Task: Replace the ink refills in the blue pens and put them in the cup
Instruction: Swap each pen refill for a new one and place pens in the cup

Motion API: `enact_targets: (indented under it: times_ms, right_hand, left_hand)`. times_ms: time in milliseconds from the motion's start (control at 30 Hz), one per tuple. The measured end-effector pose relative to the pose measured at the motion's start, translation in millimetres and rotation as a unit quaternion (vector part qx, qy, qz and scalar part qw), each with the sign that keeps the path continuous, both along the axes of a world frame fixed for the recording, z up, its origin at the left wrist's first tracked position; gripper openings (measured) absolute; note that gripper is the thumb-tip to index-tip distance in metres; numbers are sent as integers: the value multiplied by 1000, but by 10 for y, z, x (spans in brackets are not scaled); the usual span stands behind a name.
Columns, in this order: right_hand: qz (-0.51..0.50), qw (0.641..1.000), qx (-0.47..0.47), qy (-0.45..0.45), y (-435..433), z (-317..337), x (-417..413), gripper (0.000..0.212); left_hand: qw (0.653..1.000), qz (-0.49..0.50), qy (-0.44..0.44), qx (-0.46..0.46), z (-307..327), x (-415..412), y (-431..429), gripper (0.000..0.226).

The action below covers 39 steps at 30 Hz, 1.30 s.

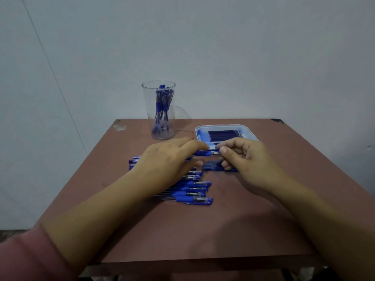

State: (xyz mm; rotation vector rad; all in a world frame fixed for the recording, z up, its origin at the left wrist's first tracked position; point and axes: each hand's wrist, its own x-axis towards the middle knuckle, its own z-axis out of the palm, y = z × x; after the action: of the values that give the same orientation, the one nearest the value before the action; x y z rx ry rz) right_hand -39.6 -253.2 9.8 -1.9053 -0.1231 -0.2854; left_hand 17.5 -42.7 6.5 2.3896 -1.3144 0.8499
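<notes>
On the table: brown top, pushed up against a pale wall, and all the stuff sat on the far half of it.
Left hand: lay over the pile, fingers curled onto the grip end of one pen, so it was grasping that.
Right hand: thumb and forefinger pinched the other end of the same pen, rest of the fingers tucked under.
Sleeve: pink, on the left arm, down in the near corner.
Tray: pale, far right side, just behind the right hand, with dark refills lying side by side in it.
Cup: clear, tall, upright at the far edge, just left of the tray, a few blue pens standing inside.
Pile of pens: blue, roughly parallel, partly under the left hand.
Pen: sideways, between both hands, near the tray's front edge.
Small blue bunch: on the table under the right fingers, too blurry to call tbh.
</notes>
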Motion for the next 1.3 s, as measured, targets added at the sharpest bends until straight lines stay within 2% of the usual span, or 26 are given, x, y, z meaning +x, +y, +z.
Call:
enact_targets:
  times_ms: [100, 267, 567, 767, 967, 1167, 1300]
  right_hand:
    - [21, 1000, -7, -5, 27, -72, -8, 9]
    - [14, 985, -127, -117, 29, -105, -38, 19]
    - [-27, 955, -222, -196, 42, -197, -11, 13]
    - [-15, 950, -237, -201, 35, -209, 2, 12]
    - [1, 958, -236, -165, -9, -166, -21, 9]
    - [18, 979, -181, -89, -19, -104, -37, 12]
    - [22, 975, -193, -106, -47, -87, -37, 12]
  left_hand:
    - [1000, -7, 3, -29, -91, -7, 29, 29]
    - [995, -11, 77, -65, -154, -17, 95, 28]
    - [977, -22, 194, -83, -182, -62, 88, 31]
    - [973, -29, 222, -47, -166, -71, 84, 40]
    - [972, -40, 230, -15, -135, -77, 73, 40]
    - [985, -18, 163, -57, -89, -132, 56, 42]
    - [977, -16, 203, -66, -80, -138, 60, 37]
